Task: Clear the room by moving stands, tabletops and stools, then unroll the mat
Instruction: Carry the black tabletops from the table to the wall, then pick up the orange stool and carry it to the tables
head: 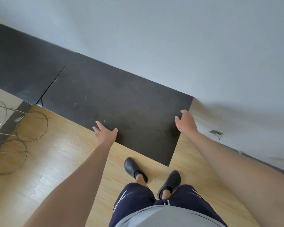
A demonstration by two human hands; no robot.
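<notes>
Your flat, matte black rubber-like mat [108, 99] lies unrolled on the pale wood-plank floor [59, 154] along the grey wall [170, 38]. Your left hand [105, 132] rests on its near edge, grip spread; your right hand [186, 121] seems to touch its end, fingers loosely open.
</notes>
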